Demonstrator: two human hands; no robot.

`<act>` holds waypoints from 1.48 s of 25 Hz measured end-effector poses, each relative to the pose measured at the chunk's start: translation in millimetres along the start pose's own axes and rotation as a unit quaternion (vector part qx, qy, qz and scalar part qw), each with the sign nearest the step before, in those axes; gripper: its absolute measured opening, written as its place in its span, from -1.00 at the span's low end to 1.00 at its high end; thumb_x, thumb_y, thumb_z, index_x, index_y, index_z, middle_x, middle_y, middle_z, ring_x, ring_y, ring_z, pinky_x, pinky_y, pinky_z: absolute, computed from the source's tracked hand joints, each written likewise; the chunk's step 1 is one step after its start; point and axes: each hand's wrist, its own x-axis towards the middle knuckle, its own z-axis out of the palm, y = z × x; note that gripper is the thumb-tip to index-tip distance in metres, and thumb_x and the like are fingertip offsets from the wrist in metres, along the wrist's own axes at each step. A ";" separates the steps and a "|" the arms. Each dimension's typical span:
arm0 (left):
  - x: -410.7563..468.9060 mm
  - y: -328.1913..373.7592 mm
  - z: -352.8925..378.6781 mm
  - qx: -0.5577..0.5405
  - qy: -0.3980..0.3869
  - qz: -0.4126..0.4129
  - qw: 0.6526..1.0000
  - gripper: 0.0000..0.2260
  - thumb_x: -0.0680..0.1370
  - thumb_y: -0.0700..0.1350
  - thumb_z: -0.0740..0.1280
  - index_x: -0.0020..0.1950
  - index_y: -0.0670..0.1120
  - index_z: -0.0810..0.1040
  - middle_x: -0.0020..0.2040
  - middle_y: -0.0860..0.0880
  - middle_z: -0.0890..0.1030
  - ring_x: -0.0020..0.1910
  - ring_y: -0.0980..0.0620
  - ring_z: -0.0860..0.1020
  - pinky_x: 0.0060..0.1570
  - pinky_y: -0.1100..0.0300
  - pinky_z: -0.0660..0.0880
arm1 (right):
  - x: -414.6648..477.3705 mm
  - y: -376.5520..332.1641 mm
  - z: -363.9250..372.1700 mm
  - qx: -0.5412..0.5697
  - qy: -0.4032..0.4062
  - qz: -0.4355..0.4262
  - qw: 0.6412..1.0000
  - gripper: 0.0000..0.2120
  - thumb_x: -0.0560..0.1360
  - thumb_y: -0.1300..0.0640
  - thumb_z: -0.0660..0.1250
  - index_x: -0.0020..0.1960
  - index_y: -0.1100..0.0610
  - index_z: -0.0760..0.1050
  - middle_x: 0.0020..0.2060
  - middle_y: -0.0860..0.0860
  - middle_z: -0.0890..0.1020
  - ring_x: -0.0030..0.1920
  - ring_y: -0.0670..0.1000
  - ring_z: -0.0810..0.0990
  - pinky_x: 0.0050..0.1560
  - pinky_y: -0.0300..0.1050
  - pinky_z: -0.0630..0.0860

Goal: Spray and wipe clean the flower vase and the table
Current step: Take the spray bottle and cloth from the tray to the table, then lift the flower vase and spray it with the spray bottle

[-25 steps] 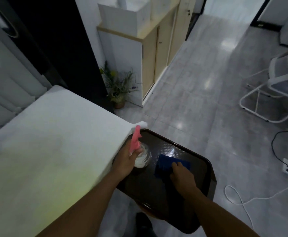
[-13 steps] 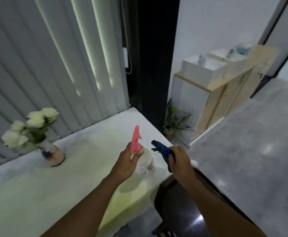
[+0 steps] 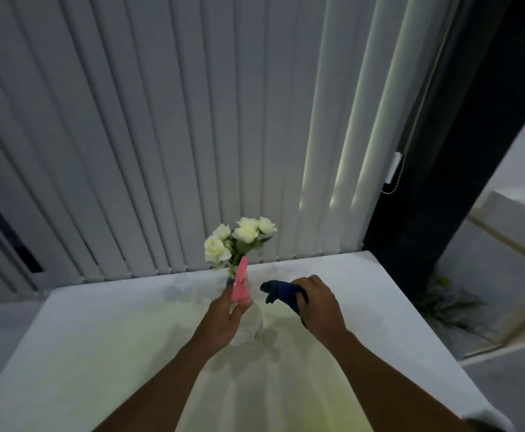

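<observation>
Your left hand (image 3: 223,319) grips the spray bottle (image 3: 245,310), your right hand (image 3: 318,302) clutches the cloth (image 3: 281,293); spraying carelessly could topple the vase (image 3: 230,280) behind it.

The clear spray bottle (image 3: 248,319) with a pink trigger head was upright above the white-covered table (image 3: 99,338). The crumpled dark blue cloth (image 3: 281,293) hung beside it. The flower vase (image 3: 230,280) with white roses stood behind the bottle, mostly hidden
</observation>
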 end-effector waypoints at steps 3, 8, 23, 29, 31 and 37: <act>-5.0 -31.5 -34.4 0.007 0.015 -0.024 1.000 -0.78 0.66 0.06 0.28 0.29 0.11 0.44 0.17 0.10 0.65 0.12 0.09 0.63 0.08 0.21 0.50 | 10.3 -33.5 33.4 -0.018 -0.034 -0.019 0.999 -0.80 0.55 0.22 0.27 0.11 0.08 0.60 -0.01 0.04 0.59 -0.11 0.09 0.61 -0.18 -0.11 0.51; -13.9 -93.9 -65.6 0.014 0.036 -0.076 0.996 -0.80 0.64 0.01 0.33 0.21 -0.04 0.51 0.03 0.02 0.69 -0.03 0.09 0.66 -0.06 0.26 0.48 | 0.2 -51.3 90.9 -0.034 -0.108 0.016 0.993 -0.79 0.56 0.18 0.28 0.16 0.04 0.60 0.04 0.05 0.59 -0.04 0.10 0.63 -0.07 -0.08 0.54; 4.4 -146.6 -54.6 -0.078 0.058 -0.173 0.980 -0.48 0.60 -0.11 0.40 0.42 0.24 0.23 0.15 0.13 0.62 0.14 0.03 0.63 0.07 0.13 0.50 | 9.0 9.4 150.7 -0.083 -0.481 0.127 0.864 -0.53 0.43 -0.04 0.29 0.34 -0.04 0.48 0.35 0.00 0.48 0.34 0.08 0.47 0.34 -0.07 0.43; 10.1 -152.9 -42.1 -0.117 0.078 -0.146 0.979 -0.53 0.48 0.10 0.47 0.31 0.37 0.39 0.03 0.23 0.66 0.03 0.11 0.67 0.11 0.02 0.59 | 92.0 -20.6 143.3 0.149 -0.232 0.221 0.936 -0.42 0.40 0.03 0.49 0.37 0.00 0.41 0.19 0.02 0.55 0.11 0.00 0.54 -0.09 -0.28 0.49; 8.8 -145.7 -42.0 -0.144 0.086 -0.155 0.973 -0.56 0.50 -0.05 0.51 0.27 0.26 0.41 -0.08 0.25 0.67 -0.17 0.15 0.65 0.05 0.05 0.57 | 115.5 -32.1 147.0 0.217 -0.201 0.205 0.933 -0.35 0.38 0.06 0.55 0.41 0.04 0.40 0.23 0.00 0.54 0.17 -0.01 0.50 0.02 -0.23 0.47; 7.0 -135.4 -40.1 -0.353 0.126 -0.180 0.909 -0.85 0.67 -0.28 0.18 0.23 -0.23 0.40 -0.29 -0.16 0.50 -0.48 0.11 0.56 -0.25 0.18 0.55 | 150.7 -35.7 153.8 0.239 -0.172 0.149 0.944 -0.63 0.31 0.03 0.60 0.08 0.02 0.61 -0.01 -0.11 0.66 -0.01 -0.10 0.59 -0.05 -0.23 0.45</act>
